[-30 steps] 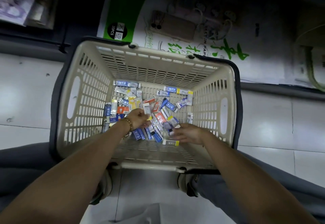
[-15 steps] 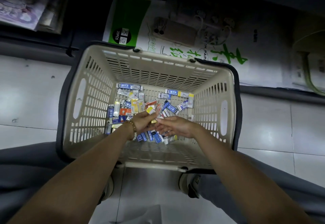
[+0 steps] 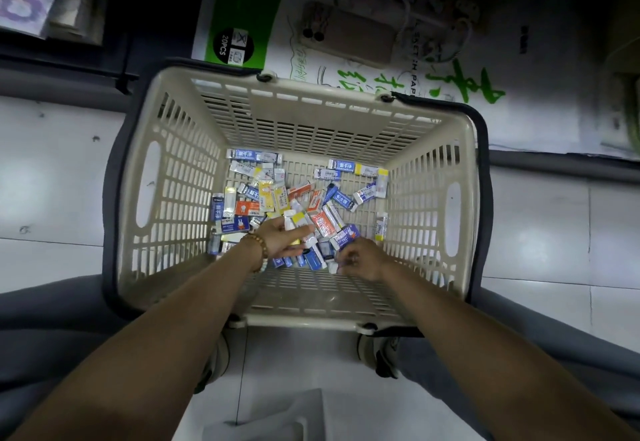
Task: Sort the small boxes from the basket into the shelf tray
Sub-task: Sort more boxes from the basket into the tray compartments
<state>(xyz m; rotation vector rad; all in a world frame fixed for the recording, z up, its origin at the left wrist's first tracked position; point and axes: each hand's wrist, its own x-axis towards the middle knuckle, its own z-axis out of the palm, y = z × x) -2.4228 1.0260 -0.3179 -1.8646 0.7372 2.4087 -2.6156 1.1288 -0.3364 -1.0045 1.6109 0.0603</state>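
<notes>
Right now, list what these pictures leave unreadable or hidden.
- Head view: boxes beneath the left hand, covered by palm and fingers.
- Right hand: curled fingers hide whether it grips the blue-and-white small box.
- Print on the boxes: too small.
- Beige slatted plastic basket: near wall hides the shoes.

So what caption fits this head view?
Both hands, left hand and right hand, rummage among small boxes in a basket.

I see a matt beige plastic basket [image 3: 180, 177] with slotted walls, its rim edged in dark rubbery trim. At its centre lie glossy printed cardboard small boxes [image 3: 320, 222]. The floor [image 3: 52, 170] at nine o'clock is smooth, shiny white tile.
</notes>
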